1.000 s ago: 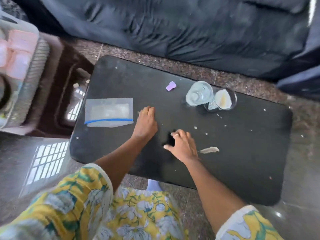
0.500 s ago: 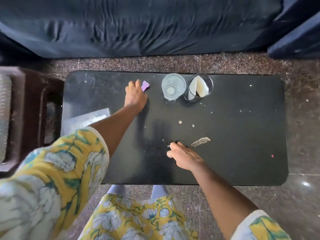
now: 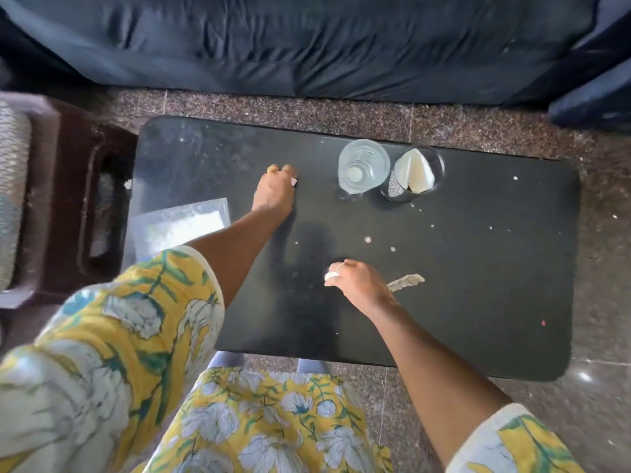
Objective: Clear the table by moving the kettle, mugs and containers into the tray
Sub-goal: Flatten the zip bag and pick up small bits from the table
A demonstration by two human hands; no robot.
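While two bare hands work over it, one low table [image 3: 478, 302] with a smooth, dark, rounded-corner top lies across the middle of the view, flecked with a scatter of pale crumbs. At the far left stands one dark brown plastic stool [image 3: 68, 199] with a moulded slot, and on it rests the ribbed, pale edge of what may be the tray [image 3: 13, 199]; too little of it shows to be sure. On the table's left part lies one flat, clear zip bag [image 3: 177, 227], rectangular and glossy, its near corner hidden by a yellow floral sleeve [image 3: 119, 329]. Just right of it the left hand [image 3: 275, 192] is curled knuckles-up on the surface, its fingers pinching one small lilac piece [image 3: 293, 181] of which only a corner peeps out. Farther right, near the far edge, stand two round containers touching side by side: one clear ribbed glass [image 3: 363, 165], upright, and one dark mesh cup [image 3: 415, 175] holding a pale folded wedge. Nearer the person, the right hand [image 3: 358, 285] wears one ring and closes loosely on a small white crumpled scrap [image 3: 330, 276]. Just beside its wrist lies one thin, ragged, pale strip [image 3: 408, 281], flat on the table. One tiny red speck [image 3: 543, 323] sits toward the right end.
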